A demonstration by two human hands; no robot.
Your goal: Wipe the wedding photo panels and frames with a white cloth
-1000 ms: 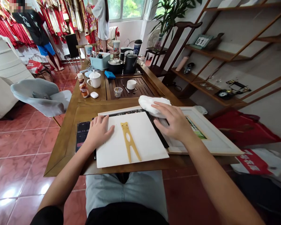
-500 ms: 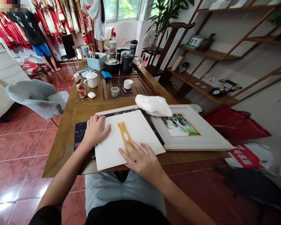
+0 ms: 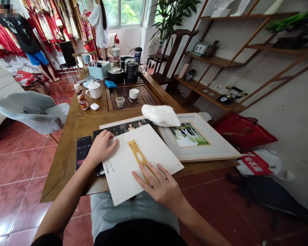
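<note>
A stiff white card [image 3: 128, 177] with small print and a barcode lies at the table's near edge, its near corner jutting over my lap. On it is a flat yellow cat-headed strip [image 3: 135, 150] with an oval opening; I cannot tell whether it is loose or printed. My right hand [image 3: 163, 186] rests over the strip's lower end, fingers spread. My left hand [image 3: 102, 147] lies on the card's upper left corner, thumb apart from the fingers. Beneath the card, a dark photo print [image 3: 125, 127] shows in part.
To the right lies a framed wedding photo [image 3: 207, 152], with a white cloth-like bundle [image 3: 160, 115] across its corner. A phone running a timer [image 3: 83, 150] is on the left. Farther back stand a bottle [image 3: 81, 97], a lidded white cup [image 3: 94, 90] and a tea tray [image 3: 149, 97]. Two people are in the background.
The white card has turned, and its near corner has come closer to my body, with the barcode now showing. Both hands stay on it. The view has shifted slightly to the right.
</note>
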